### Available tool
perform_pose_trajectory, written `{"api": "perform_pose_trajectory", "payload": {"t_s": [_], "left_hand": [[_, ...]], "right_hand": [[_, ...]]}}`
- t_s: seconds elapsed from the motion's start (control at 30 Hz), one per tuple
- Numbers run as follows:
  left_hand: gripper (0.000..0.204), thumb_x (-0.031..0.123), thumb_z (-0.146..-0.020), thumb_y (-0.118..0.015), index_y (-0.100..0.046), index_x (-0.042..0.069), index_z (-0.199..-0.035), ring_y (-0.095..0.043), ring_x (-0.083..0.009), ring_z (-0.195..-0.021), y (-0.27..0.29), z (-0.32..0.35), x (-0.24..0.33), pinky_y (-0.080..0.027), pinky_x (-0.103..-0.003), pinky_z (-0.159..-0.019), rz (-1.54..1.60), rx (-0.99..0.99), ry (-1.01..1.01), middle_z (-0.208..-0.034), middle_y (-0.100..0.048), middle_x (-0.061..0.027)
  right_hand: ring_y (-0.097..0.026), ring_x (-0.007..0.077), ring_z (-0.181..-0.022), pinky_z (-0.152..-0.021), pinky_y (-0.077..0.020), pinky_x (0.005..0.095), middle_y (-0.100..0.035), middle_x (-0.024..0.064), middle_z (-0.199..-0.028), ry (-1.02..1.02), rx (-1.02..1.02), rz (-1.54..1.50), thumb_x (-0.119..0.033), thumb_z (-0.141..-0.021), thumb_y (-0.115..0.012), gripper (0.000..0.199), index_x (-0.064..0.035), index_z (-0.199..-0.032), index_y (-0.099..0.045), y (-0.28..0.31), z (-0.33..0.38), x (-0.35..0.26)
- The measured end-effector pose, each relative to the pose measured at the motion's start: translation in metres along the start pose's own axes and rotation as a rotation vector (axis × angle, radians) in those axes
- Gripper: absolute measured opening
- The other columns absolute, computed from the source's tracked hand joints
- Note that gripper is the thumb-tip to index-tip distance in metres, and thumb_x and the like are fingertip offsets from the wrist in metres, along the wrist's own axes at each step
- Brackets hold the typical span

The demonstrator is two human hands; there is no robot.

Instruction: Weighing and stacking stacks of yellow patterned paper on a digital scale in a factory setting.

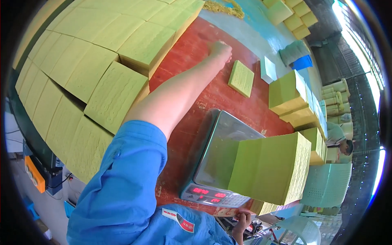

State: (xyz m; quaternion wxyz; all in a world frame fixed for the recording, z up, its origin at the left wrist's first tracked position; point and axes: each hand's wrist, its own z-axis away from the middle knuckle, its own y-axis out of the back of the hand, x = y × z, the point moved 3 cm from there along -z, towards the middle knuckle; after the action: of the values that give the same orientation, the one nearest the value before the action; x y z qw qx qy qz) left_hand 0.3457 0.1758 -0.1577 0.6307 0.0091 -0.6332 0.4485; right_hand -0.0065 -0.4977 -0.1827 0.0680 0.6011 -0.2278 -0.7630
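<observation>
My left hand (221, 51), at the end of a blue-sleeved arm, is over the far part of the red table (196, 65). Its fingers curl inward, and whatever they may hold is hidden. Right of it lies a thin stack of yellow paper (241, 79) with wavy perforated lines. My right hand (243, 222) is low at the table's near edge, fingers bent against the edge; I cannot make out anything in them. Between the hands is a digital scale (216, 163) with a lit red display. A tall block of yellow paper (265, 167) stands on its plate, touched by neither hand.
Many yellow paper blocks (85, 69) are packed tightly along the left. More yellow blocks (288, 94) line the right, near a small pale-topped block (268, 69). A pale green plastic basket (326, 185) is beyond the scale. Another person (341, 141) is at the far right.
</observation>
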Motion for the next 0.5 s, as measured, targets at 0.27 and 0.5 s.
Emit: {"api": "perform_pose_trajectory", "payload": {"t_s": [0.27,0.5], "left_hand": [[0.015,0.013,-0.079,-0.059,-0.07,0.003,-0.078,-0.065,-0.0342,-0.068,-0.044,0.052,-0.048,-0.054,-0.045,-0.062,-1.353,-0.186,-0.726,-0.079,-0.067,-0.0138],[0.01,0.009,-0.075,-0.066,-0.069,0.007,-0.084,-0.064,-0.0309,-0.095,-0.063,0.067,-0.093,-0.055,-0.043,-0.08,-1.576,-0.646,-0.82,-0.093,-0.066,-0.0124]], "right_hand": [[-0.051,0.0072,-0.054,-0.047,-0.0416,0.0195,-0.056,0.0004,-0.065,-0.043,0.062,0.002,-0.004,-0.087,-0.056,0.009,-0.0025,-0.079,-0.059,-0.016,0.001,-0.012],[-0.048,0.0078,-0.049,-0.044,-0.0386,0.0212,-0.056,0.0023,-0.065,0.082,0.134,0.021,-0.006,-0.087,-0.054,0.01,-0.0039,-0.078,-0.058,-0.008,0.013,0.005]]}}
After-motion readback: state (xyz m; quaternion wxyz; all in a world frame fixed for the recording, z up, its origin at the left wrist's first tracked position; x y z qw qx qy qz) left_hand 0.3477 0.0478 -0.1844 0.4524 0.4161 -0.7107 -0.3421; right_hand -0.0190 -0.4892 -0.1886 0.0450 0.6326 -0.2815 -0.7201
